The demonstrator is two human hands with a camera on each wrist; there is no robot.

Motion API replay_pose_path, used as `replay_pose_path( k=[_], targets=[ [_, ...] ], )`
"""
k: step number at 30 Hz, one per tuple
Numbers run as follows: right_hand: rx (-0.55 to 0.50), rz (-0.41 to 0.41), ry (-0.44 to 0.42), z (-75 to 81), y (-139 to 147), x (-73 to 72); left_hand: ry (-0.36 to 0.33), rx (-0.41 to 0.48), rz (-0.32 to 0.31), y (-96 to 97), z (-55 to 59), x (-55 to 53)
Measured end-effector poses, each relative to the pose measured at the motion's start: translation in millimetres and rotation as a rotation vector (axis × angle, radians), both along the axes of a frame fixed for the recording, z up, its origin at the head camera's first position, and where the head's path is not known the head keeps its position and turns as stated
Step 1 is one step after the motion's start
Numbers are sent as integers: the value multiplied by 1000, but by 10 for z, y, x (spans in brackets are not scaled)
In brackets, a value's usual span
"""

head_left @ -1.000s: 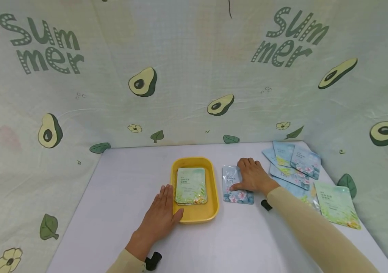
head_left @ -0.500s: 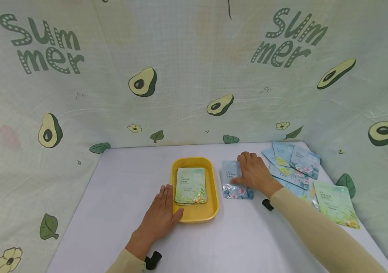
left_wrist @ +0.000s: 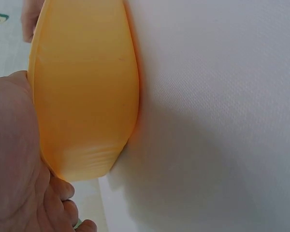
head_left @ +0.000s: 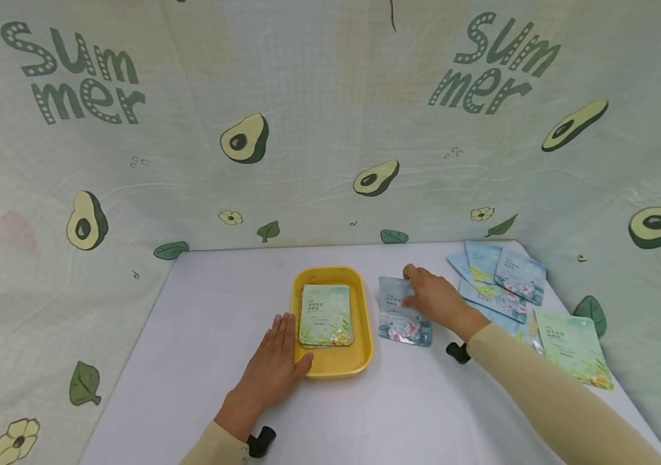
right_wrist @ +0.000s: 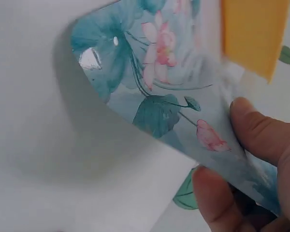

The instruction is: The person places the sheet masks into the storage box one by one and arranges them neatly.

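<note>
Blue sachet (head_left: 405, 328) with pink lotus print sits just right of the yellow tray (head_left: 335, 371), apart from its rim, pinched by the right hand (head_left: 436, 302). In the right wrist view the thumb lies on one face and a finger shows at the other; the thin pouch bows under that grip, with a shadow beside its raised edge, though whether it is wholly off the counter (head_left: 232, 281) cannot be told. Gripping near one long side probably suits so limp a packet, leaving most of the printed face uncovered. At the tray's left wall, the left hand (head_left: 269, 361) lies with fingers straight and together, palm side touching the plastic, gripping nothing; this likely braces the light tray against sliding. Inside the tray a green packet (head_left: 326, 315) lies flat, its long sides roughly along the tray's, which seems a snug, tidy fit. Well right of the tray, blue packets (head_left: 520, 274) overlap loosely, and another green one (head_left: 574, 349) lies beyond the right forearm, perhaps spread there to leave the right hand working room.
</note>
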State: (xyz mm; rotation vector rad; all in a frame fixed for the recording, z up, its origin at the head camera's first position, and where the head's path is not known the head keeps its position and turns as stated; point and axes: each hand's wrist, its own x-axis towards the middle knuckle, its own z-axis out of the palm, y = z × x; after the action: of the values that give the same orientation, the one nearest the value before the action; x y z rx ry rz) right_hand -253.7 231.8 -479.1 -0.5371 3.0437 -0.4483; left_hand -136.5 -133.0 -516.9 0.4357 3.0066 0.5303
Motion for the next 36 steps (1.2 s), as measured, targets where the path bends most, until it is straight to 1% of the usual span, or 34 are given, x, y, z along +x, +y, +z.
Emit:
replay_pose_path(
  k=[2,4,8,10,13,16,18,19,21,24,26,29,31,36],
  targets=[
    [-80,-34,-92,38,-2,-3,-2,2,1,-1,5,4],
    [-152,-62,-161,63,4,-13,-7,7,2,-2,10,5],
    [-289,-94,-240,70,24,-30,-15,8,5,-2,13,2],
    [-344,-112,-258,36,32,-32,-15,2,4,-2,8,-2],
    [-405,-138,-242,-37,35,-21,-5,-7,3,-5,-5,-4],
    [-419,-173,-211,-121,19,-10,-3,-14,3,-7,-14,-6],
    [-432,-195,-210,-162,4,-2,-5,-12,5,-8,-16,-6],
    [-441,-208,-224,-184,-3,-1,-7,-13,7,-7,-16,-6],
    [-497,-195,-284,-217,-14,6,-10,-9,9,-7,-15,-6],
    [-606,-172,-372,-258,-32,27,-7,-7,11,-1,-12,-3],
    [-670,-150,-406,-287,-46,48,-6,-11,11,0,-1,-2],
    [-676,-166,-387,-337,-78,68,-8,-8,12,3,19,4],
    [-650,-170,-373,-359,-98,84,-8,-3,11,3,26,5],
    [-605,-197,-378,-367,-137,124,-11,5,8,-5,23,9]
  ],
)
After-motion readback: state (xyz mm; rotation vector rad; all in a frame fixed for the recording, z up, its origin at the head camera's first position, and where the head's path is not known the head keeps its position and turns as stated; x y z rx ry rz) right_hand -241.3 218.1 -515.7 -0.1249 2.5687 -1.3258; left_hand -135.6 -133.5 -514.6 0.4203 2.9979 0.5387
